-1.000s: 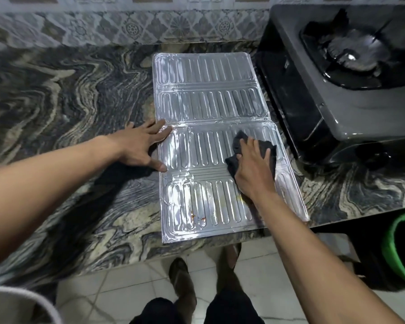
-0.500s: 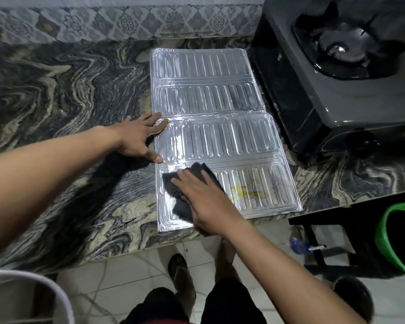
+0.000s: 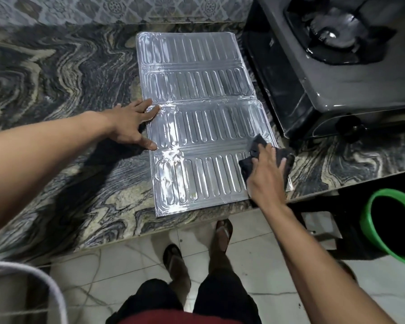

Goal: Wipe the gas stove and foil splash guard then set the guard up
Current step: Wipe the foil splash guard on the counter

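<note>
The silver foil splash guard lies flat and unfolded on the marbled countertop, its ribbed panels facing up. My left hand rests flat with spread fingers on the guard's left edge, at the middle fold. My right hand presses a dark cloth onto the guard's near right corner. The black gas stove stands just right of the guard, one burner visible on top.
A green bucket sits on the floor at the right, below the counter edge. A patterned tile wall runs behind the counter. My feet in sandals stand on the pale floor tiles. A white curved rim shows at lower left.
My right hand has swept the cloth from the guard's near left side across to its near right corner. My left hand stays on the left edge.
</note>
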The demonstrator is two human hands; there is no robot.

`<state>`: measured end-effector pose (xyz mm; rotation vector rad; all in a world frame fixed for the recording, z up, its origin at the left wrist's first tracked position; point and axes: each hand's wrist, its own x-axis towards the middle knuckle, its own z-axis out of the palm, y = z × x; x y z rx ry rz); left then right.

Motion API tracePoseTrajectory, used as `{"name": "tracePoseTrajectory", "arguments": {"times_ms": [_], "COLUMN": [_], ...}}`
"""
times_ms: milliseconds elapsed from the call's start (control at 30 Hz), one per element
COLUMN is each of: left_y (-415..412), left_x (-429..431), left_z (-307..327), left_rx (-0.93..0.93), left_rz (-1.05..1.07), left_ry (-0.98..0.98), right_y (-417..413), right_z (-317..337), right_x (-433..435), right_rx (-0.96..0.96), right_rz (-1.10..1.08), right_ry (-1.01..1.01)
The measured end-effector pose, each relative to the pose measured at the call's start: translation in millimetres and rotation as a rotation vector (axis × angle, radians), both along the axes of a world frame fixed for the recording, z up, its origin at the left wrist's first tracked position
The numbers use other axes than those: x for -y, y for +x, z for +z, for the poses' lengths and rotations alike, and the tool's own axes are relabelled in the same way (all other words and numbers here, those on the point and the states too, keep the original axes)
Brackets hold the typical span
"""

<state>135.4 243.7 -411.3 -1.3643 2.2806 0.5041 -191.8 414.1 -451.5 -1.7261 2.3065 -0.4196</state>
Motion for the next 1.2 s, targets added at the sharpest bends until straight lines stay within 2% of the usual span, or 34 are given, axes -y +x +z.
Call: {"name": "tracePoseTrajectory", "arguments": {"times_ms": [100, 300, 367, 433, 533, 767, 900, 1100, 1200], "left_y": [-0.5, -1.1, -2.0, -3.5, -5.3, -10.2, -15.7, -37.0, -65.3], "left_x": [-0.2, 0.5, 0.1, 0.1, 2.2, 6.3, 4.5, -2.8, -30.7], "left_z": [0.2, 0.6, 1.0, 1.5, 2.9, -2.3, -1.1, 14.0, 34.5], "left_rx": [0.005, -0.012, -0.01, -0.014, -0.004, 0.046, 0.056, 0.157, 0.194], "left_rz": [0.004, 0.014, 0.024, 0.027, 0.029, 0.064, 0.101, 0.175, 0.162], "left_ry": [0.001, 0.013, 0.023, 0.033, 0.045, 0.017, 0.011, -0.032, -0.148], "right_y": [46.7, 137.4, 137.1, 115.6, 71.4, -28.8, -58.1, -57.0, -73.2], "right_z": [2.5, 7.3, 4.4, 1.9, 2.1, 2.3, 1.9, 24.8, 44.9], "right_x": [-5.4, -16.8, -28.6, -38.8, -40.8, -18.2, -10.2, -8.6, 7.2], "right_rx": [0.011, 0.032, 0.041, 0.026, 0.028, 0.13, 0.146, 0.163, 0.107], "right_rz": [0.075, 0.697, 0.887, 0.981, 0.942, 0.518, 0.365, 0.41, 0.493], "right_ry": [0.027, 0.013, 0.053, 0.072, 0.097, 0.072, 0.06, 0.171, 0.256]}}
